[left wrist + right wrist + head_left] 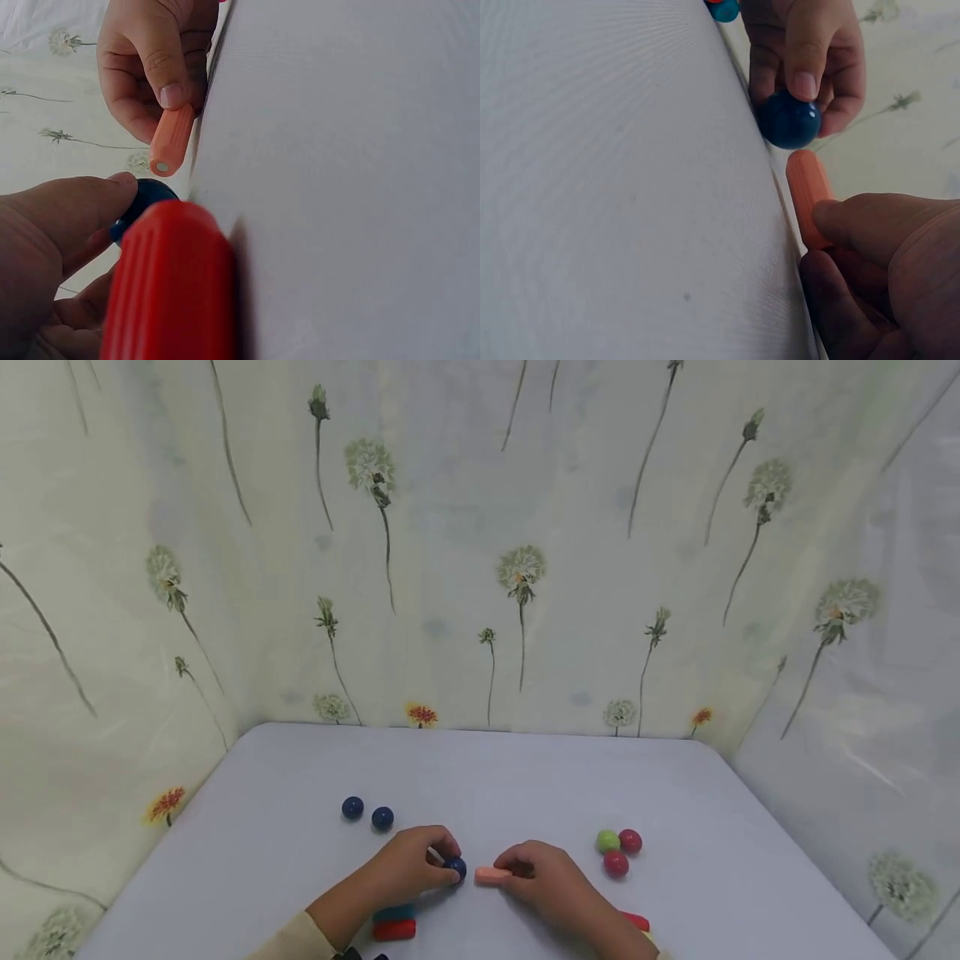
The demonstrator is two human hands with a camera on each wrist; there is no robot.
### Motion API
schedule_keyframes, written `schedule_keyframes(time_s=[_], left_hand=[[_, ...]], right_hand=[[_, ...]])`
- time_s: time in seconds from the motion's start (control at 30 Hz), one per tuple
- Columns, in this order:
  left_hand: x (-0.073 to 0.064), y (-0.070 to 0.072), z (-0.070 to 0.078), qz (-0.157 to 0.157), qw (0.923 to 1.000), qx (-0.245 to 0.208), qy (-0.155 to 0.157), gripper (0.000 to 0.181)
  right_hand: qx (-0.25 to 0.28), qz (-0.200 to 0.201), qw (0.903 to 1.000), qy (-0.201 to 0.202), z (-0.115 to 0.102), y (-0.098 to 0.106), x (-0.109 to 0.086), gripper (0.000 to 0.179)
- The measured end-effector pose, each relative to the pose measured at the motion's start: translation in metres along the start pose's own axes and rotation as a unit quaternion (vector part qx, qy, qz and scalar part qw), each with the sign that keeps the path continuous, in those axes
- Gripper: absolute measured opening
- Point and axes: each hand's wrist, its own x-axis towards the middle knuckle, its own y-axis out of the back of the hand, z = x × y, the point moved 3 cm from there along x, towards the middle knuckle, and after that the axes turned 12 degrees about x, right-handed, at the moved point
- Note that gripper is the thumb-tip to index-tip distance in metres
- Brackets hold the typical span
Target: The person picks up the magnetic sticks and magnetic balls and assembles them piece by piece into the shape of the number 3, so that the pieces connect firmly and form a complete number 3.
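Observation:
Between thumb and fingers, my left hand (414,865) pinches a dark blue ball (455,869) low over the white table. My right hand (551,885) grips an orange ridged rod (491,876) by one end, and its free end points at the ball. A small gap parts rod and ball in the head view. In the left wrist view, the rod (172,140) shows a pale round spot on its end face. The right wrist view shows the glossy blue ball (789,120) just beyond the tip of the rod (810,196).
Two more blue balls (352,807) lie at the left. A green ball (608,841) and two red balls (616,863) sit together at the right. Beside my left wrist are a teal rod (394,913) and a red rod (393,930). Another red rod (636,921) is partly behind my right forearm.

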Motion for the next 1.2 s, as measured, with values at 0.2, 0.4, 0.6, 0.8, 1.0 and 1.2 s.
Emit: schedule_keyframes(time_s=[0.2,0.4,0.6,0.8,1.0,1.2], left_hand=[[-0.002,-0.003,0.002,-0.005,0.9996,-0.019,-0.018,0.021],[0.0,-0.004,-0.001,-0.008,0.9998,-0.016,-0.013,0.021],[0.0,-0.005,-0.003,-0.005,0.9997,-0.019,-0.011,0.022],[-0.002,-0.003,-0.005,-0.005,0.9997,-0.021,-0.007,0.022],[-0.004,0.001,-0.006,0.003,0.9997,-0.021,-0.013,0.023],[-0.005,-0.003,-0.006,-0.007,0.9995,-0.028,-0.01,0.024]], right_hand=[[0.008,-0.001,0.9998,0.018,-0.003,-0.003,-0.001,0.012],[0.005,-0.001,0.9999,0.015,-0.005,-0.003,-0.002,0.015],[0.015,-0.003,0.9999,-0.004,-0.004,-0.003,-0.001,0.017],[0.017,-0.004,0.9998,-0.008,-0.005,0.0,0.002,0.018],[0.007,0.02,0.9998,-0.002,-0.008,0.012,0.004,0.018],[-0.002,0.067,0.9978,-0.005,-0.006,0.027,-0.004,0.019]])
